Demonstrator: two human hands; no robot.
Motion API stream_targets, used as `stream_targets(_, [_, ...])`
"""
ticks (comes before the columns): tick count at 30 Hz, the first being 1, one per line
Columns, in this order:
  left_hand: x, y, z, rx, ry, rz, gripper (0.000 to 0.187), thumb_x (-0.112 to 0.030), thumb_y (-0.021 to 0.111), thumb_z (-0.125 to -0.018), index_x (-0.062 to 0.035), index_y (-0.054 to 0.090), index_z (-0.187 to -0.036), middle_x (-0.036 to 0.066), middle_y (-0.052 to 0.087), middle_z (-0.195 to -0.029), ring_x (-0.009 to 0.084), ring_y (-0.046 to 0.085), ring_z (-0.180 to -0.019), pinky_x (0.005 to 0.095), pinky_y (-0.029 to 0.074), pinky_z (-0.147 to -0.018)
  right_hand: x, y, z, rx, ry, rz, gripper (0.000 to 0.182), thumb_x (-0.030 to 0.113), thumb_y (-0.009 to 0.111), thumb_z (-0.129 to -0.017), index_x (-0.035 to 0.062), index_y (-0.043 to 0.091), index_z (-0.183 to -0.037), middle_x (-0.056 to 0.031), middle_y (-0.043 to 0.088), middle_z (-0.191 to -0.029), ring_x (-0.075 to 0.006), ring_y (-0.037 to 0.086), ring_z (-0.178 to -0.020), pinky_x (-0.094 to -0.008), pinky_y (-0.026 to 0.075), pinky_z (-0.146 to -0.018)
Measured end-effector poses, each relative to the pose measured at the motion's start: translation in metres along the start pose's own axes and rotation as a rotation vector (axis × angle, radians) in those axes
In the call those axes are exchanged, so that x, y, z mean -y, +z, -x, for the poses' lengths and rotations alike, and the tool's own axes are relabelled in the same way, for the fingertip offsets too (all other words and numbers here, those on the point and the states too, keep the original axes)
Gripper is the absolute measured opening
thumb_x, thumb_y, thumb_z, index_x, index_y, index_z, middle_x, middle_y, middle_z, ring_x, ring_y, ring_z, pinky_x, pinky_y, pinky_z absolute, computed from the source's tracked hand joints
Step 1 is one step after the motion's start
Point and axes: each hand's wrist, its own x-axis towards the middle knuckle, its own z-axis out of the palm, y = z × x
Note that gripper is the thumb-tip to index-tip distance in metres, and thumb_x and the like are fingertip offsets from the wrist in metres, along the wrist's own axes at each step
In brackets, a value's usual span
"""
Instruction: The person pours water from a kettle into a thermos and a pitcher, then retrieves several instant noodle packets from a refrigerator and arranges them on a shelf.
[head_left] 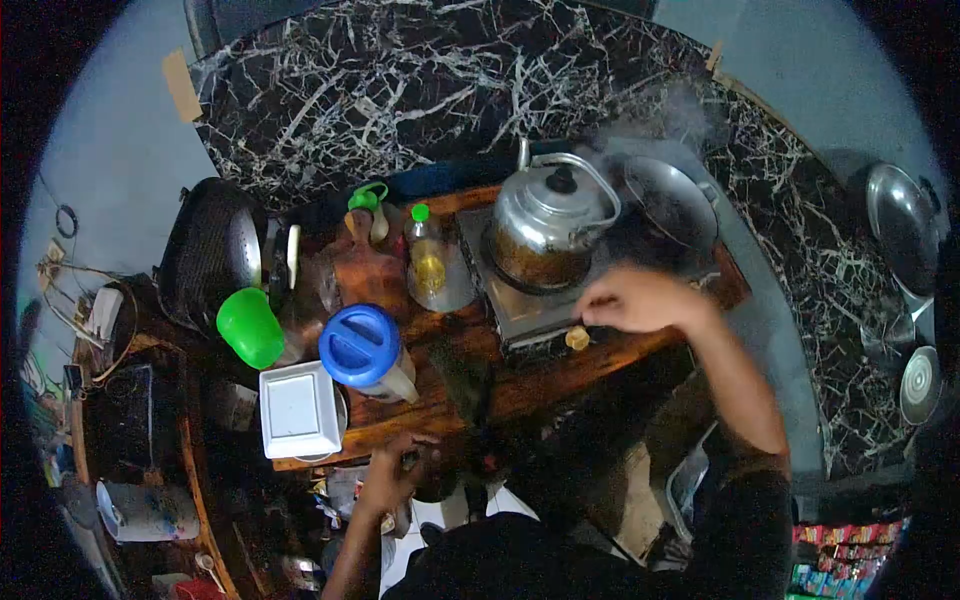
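Note:
My right hand (pixel 635 300) is over the front right of the stove (pixel 520 325), fingers curled and pressed together. Whatever is in them, if anything, is hidden. Just below its fingertips is a tan stove knob (pixel 577 338). A metal kettle (pixel 545 220) with a black lid knob sits on the burner, its underside stained brown. Behind my right hand, a round metal pan (pixel 672 200) gives off steam. My left hand (pixel 398 472) is low, in front of the wooden counter edge, its fingers curled around something small and dark that I cannot make out.
A blue-lidded pitcher (pixel 362 345), white square dishes (pixel 300 410), a green cup (pixel 250 328) and an oil bottle (pixel 427 260) stand left of the stove. A black wok (pixel 205 255) leans farther left. Marbled counter (pixel 420 90) curves behind; pot lids (pixel 900 215) are at right.

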Motion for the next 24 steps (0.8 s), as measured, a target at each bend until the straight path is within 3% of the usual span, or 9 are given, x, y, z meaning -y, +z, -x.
stream_targets(4, [-0.022,0.003,-0.002,0.033,0.042,-0.055,0.021,-0.006,0.067,-0.085,-0.004,0.065,-0.106,0.011,0.069,-0.101,0.0221,0.067,-0.095,0.0327,0.051,-0.079,-0.067,0.102,0.002,0.088,0.287,0.134,0.031,0.017,0.068,-0.081,0.0026,0.066,-0.109,-0.0167,0.069,-0.092,-0.0312,0.066,-0.092,-0.0423,0.051,-0.085])
stream_targets(6, [-0.026,0.005,-0.003,0.073,0.012,-0.06,0.02,-0.007,0.067,-0.086,-0.0041,0.064,-0.106,0.011,0.068,-0.103,0.0219,0.067,-0.095,0.0323,0.051,-0.078,-0.1,0.142,0.004,-0.001,0.408,0.476,0.046,0.017,0.071,-0.078,0.0065,0.057,-0.121,-0.0201,0.067,-0.085,-0.0337,0.066,-0.095,-0.0468,0.052,-0.081])
stream_targets(8, [-0.023,0.005,-0.003,0.101,-0.008,-0.074,0.02,-0.008,0.067,-0.086,-0.0042,0.064,-0.106,0.011,0.068,-0.105,0.0217,0.066,-0.095,0.0319,0.051,-0.078,-0.12,0.168,0.003,-0.037,0.448,0.49,0.047,0.018,0.069,-0.08,0.0078,0.055,-0.123,-0.0189,0.066,-0.092,-0.0357,0.066,-0.09,-0.0465,0.053,-0.075])
stream_targets(10, [-0.013,0.008,-0.002,0.087,0.107,-0.073,0.021,-0.007,0.067,-0.086,-0.0046,0.064,-0.107,0.011,0.068,-0.103,0.0217,0.067,-0.092,0.0315,0.051,-0.076,-0.129,0.179,-0.001,-0.07,0.485,0.504,0.047,0.019,0.068,-0.083,0.0091,0.052,-0.126,-0.0176,0.064,-0.098,-0.0378,0.066,-0.086,-0.0463,0.054,-0.07])
stream_targets(16, [-0.002,0.004,0.01,0.071,0.096,-0.033,0.022,-0.003,0.066,-0.084,-0.0045,0.064,-0.106,0.012,0.068,-0.099,0.0231,0.066,-0.092,0.0324,0.051,-0.077,-0.132,0.196,-0.004,-0.165,0.488,0.635,0.042,0.02,0.064,-0.084,0.0101,0.05,-0.122,-0.0148,0.064,-0.094,-0.0337,0.066,-0.086,-0.0465,0.054,-0.066])
stream_targets(18, [-0.003,0.0,0.014,0.075,0.093,-0.049,0.021,-0.004,0.067,-0.084,-0.0044,0.064,-0.105,0.012,0.068,-0.099,0.0233,0.066,-0.092,0.0327,0.051,-0.078,-0.125,0.195,0.004,-0.329,0.35,0.709,0.035,0.016,0.059,-0.085,0.0111,0.052,-0.12,-0.0132,0.067,-0.079,-0.0316,0.069,-0.07,-0.0482,0.054,-0.059])
stream_targets(19, [-0.004,-0.002,0.016,0.077,0.089,-0.066,0.021,-0.005,0.067,-0.084,-0.0043,0.063,-0.105,0.012,0.068,-0.099,0.0234,0.066,-0.092,0.0331,0.05,-0.079,-0.13,0.197,0.004,-0.331,0.349,0.712,0.035,0.016,0.059,-0.085,0.0111,0.052,-0.12,-0.0132,0.067,-0.079,-0.0316,0.069,-0.07,-0.0482,0.054,-0.059])
stream_targets(24, [0.007,-0.005,0.024,0.053,0.068,0.0,0.02,-0.006,0.067,-0.085,-0.0042,0.063,-0.105,0.012,0.068,-0.099,0.0238,0.066,-0.093,0.0333,0.05,-0.081,-0.116,0.192,0.001,-0.28,0.547,0.573,0.047,0.024,0.067,-0.081,0.0136,0.052,-0.125,-0.0126,0.067,-0.081,-0.0322,0.068,-0.073,-0.0456,0.054,-0.06])
